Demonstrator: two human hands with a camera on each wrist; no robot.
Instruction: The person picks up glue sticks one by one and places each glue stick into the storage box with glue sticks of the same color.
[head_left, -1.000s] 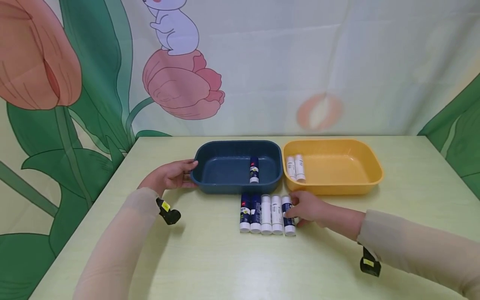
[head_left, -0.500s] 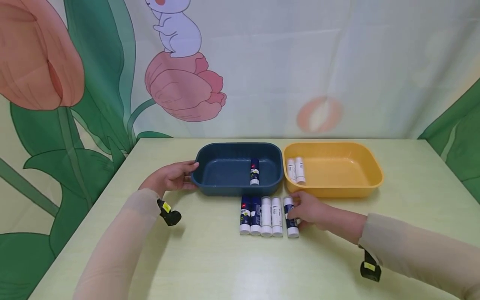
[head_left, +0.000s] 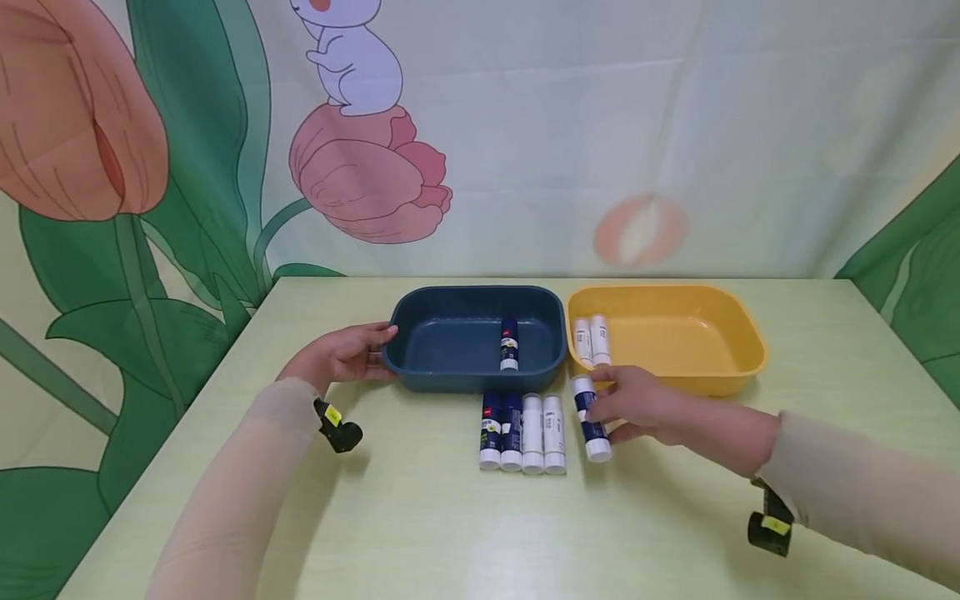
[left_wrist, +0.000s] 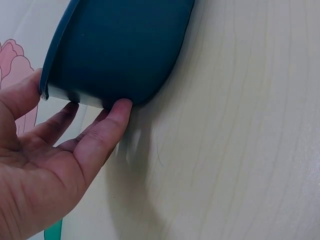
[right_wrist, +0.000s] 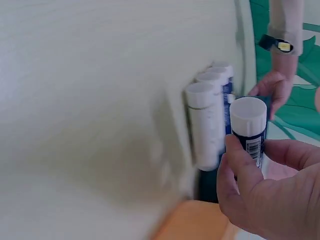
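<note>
My left hand (head_left: 347, 352) grips the left end of the dark blue tray (head_left: 408, 377), thumb at the rim. In the left wrist view its fingers (left_wrist: 102, 137) touch the tray's outer wall. My right hand (head_left: 637, 404) pinches a navy-labelled glue stick (head_left: 591, 419) between thumb and fingers, tilted before the yellow tray's near left corner. The right wrist view shows its white end and barcode. Beside it lie two navy glue sticks (head_left: 501, 429) and two white glue sticks (head_left: 543, 433) in a row.
One navy glue stick (head_left: 509, 343) lies in the blue tray. The yellow tray (head_left: 675, 379) holds two white glue sticks (head_left: 592, 340) at its left end. Both trays stand side by side on the pale table (head_left: 420, 517), before a printed curtain (head_left: 517, 150).
My right hand has drawn the navy-labelled glue stick rightward out of the row and raised it with a tilt. My left hand stays at the blue tray.
</note>
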